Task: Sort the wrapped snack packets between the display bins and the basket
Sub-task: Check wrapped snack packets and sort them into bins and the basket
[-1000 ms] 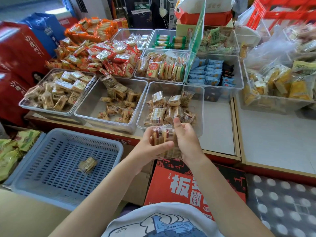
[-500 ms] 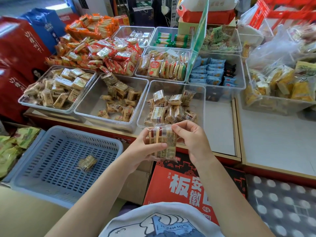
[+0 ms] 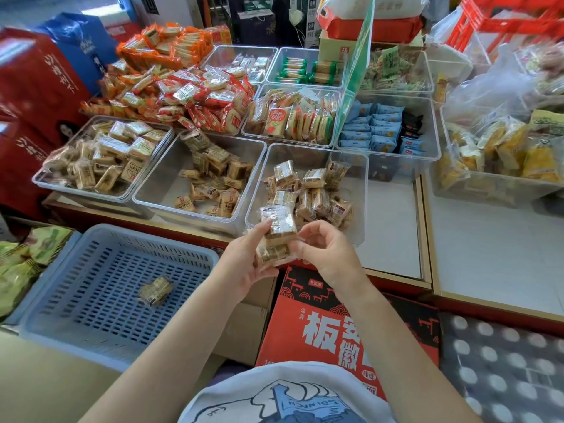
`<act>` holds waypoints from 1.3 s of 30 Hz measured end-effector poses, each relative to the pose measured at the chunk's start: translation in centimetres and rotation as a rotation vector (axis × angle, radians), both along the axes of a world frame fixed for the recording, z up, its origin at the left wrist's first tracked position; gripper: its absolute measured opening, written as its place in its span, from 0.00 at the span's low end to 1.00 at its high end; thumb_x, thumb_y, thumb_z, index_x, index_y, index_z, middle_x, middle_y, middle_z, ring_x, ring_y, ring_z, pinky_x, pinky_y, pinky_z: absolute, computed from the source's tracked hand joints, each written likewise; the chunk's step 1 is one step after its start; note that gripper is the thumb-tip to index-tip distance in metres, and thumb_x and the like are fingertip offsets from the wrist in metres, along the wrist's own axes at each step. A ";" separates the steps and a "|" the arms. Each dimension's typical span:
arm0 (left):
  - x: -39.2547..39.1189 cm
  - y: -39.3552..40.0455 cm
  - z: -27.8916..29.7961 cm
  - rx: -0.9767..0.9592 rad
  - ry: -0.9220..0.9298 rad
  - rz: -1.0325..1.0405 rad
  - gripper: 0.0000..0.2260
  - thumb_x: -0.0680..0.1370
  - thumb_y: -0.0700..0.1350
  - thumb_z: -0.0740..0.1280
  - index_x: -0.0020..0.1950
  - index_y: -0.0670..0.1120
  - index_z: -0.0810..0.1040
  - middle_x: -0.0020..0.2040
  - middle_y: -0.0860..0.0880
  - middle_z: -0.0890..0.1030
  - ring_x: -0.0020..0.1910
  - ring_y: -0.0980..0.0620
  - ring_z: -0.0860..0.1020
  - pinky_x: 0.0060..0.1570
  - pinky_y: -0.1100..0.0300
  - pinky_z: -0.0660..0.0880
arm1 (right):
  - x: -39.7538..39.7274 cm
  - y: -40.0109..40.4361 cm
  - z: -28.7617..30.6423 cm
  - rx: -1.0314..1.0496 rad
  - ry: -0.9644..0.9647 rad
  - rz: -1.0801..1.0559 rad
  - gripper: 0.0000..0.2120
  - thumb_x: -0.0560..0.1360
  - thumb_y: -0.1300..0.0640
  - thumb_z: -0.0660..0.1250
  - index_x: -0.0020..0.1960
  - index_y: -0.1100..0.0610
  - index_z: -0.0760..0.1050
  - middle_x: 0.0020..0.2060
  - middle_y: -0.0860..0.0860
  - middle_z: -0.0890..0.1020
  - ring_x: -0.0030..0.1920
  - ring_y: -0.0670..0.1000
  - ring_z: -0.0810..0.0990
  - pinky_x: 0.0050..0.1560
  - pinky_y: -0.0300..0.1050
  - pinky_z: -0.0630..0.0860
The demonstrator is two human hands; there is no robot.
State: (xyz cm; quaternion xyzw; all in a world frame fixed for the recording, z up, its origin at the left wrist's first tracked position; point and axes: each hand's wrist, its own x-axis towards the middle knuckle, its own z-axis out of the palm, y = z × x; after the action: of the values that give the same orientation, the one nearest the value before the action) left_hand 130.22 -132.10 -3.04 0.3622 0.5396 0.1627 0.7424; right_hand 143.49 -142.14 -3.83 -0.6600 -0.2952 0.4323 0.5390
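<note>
Two hands meet over the front edge of the counter (image 3: pixel 393 239), and between them they hold a small stack of wrapped snack packets (image 3: pixel 277 236); two show clearly, one above the other, and whether more sit behind cannot be told. The left hand (image 3: pixel 244 267) grips the stack from its left side, thumb curled up against the top packet's near left corner and the other fingers wrapped underneath. The right hand (image 3: pixel 326 254) pinches the right edge of the lower packet, its fingers bent inward and the thumb tip touching the wrapper. The stack sits just in front of the near wall of the front right clear bin (image 3: pixel 360 209).

Three clear bins line the counter's front edge: the left bin (image 3: pixel 45 178) is nearly full of tan packets, the middle bin (image 3: pixel 158 178) holds a loose heap toward its back right, and the front right one holds about a dozen piled at its middle. Behind them stand at least five more clear bins with other snacks.

One blue basket (image 3: pixel 61 288) sits below the counter's front left, with one single packet (image 3: pixel 155 290) lying near its centre, well apart from the hands. One red carton (image 3: pixel 335 325) stands under the wrists
</note>
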 end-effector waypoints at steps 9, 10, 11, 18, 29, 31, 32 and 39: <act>-0.5 0.6 -1.0 0.084 -0.009 0.078 0.12 0.83 0.50 0.67 0.62 0.45 0.72 0.57 0.42 0.83 0.42 0.50 0.87 0.33 0.56 0.82 | 0.2 0.6 -0.3 0.072 -0.170 -0.158 0.05 0.75 0.53 0.75 0.44 0.50 0.80 0.54 0.44 0.81 0.55 0.36 0.76 0.54 0.28 0.71; -0.8 0.8 -1.2 0.106 0.011 0.080 0.11 0.83 0.48 0.67 0.63 0.46 0.72 0.58 0.42 0.83 0.45 0.49 0.86 0.34 0.56 0.82 | 0.3 0.7 -0.3 0.078 -0.177 -0.152 0.04 0.76 0.53 0.75 0.44 0.50 0.80 0.55 0.43 0.80 0.58 0.38 0.76 0.58 0.33 0.73; -1.0 0.9 -1.5 0.129 0.032 0.080 0.12 0.83 0.47 0.67 0.64 0.46 0.71 0.59 0.43 0.82 0.48 0.47 0.86 0.36 0.55 0.82 | 0.4 0.7 -0.3 0.081 -0.172 -0.145 0.04 0.76 0.53 0.74 0.43 0.49 0.80 0.56 0.41 0.80 0.60 0.41 0.77 0.62 0.40 0.74; -1.3 0.8 -1.2 0.255 -0.016 -0.039 0.32 0.69 0.60 0.76 0.69 0.51 0.69 0.59 0.46 0.83 0.54 0.49 0.85 0.58 0.48 0.81 | 1.0 0.8 0.2 0.026 -0.016 -0.082 0.06 0.82 0.57 0.67 0.45 0.55 0.76 0.42 0.52 0.83 0.47 0.51 0.84 0.47 0.48 0.83; -1.4 0.9 -2.0 0.379 -0.095 -0.155 0.28 0.69 0.47 0.79 0.66 0.52 0.72 0.52 0.48 0.87 0.51 0.49 0.86 0.48 0.54 0.82 | 0.0 2.3 -1.1 -0.074 0.070 -0.051 0.03 0.82 0.57 0.66 0.53 0.56 0.74 0.46 0.58 0.81 0.50 0.59 0.82 0.53 0.56 0.82; -1.4 1.0 -2.2 0.375 -0.101 -0.143 0.26 0.71 0.43 0.78 0.66 0.51 0.72 0.52 0.47 0.86 0.52 0.48 0.86 0.48 0.54 0.82 | 0.1 2.4 -1.3 -0.085 0.111 -0.039 0.03 0.82 0.57 0.66 0.54 0.56 0.77 0.50 0.59 0.83 0.54 0.60 0.83 0.56 0.61 0.82; -1.4 1.1 -2.3 0.368 -0.103 -0.142 0.26 0.71 0.43 0.78 0.66 0.51 0.72 0.53 0.47 0.86 0.52 0.47 0.85 0.48 0.54 0.82 | 0.1 2.5 -1.3 -0.084 0.120 -0.040 0.02 0.81 0.58 0.67 0.53 0.56 0.77 0.49 0.59 0.83 0.54 0.60 0.83 0.56 0.62 0.82; 0.0 1.8 -3.4 0.230 -0.069 -0.165 0.22 0.74 0.54 0.75 0.65 0.55 0.73 0.52 0.49 0.86 0.58 0.43 0.83 0.58 0.41 0.79 | 0.8 3.3 -1.5 -0.001 0.126 -0.131 0.04 0.81 0.60 0.67 0.48 0.55 0.78 0.43 0.53 0.83 0.46 0.52 0.82 0.51 0.56 0.83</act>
State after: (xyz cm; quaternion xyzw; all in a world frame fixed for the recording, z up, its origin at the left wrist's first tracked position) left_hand 130.25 -130.28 -6.39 0.4820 0.4601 0.1743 0.7250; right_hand 144.27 -138.80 -5.32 -0.6495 -0.2167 0.4369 0.5834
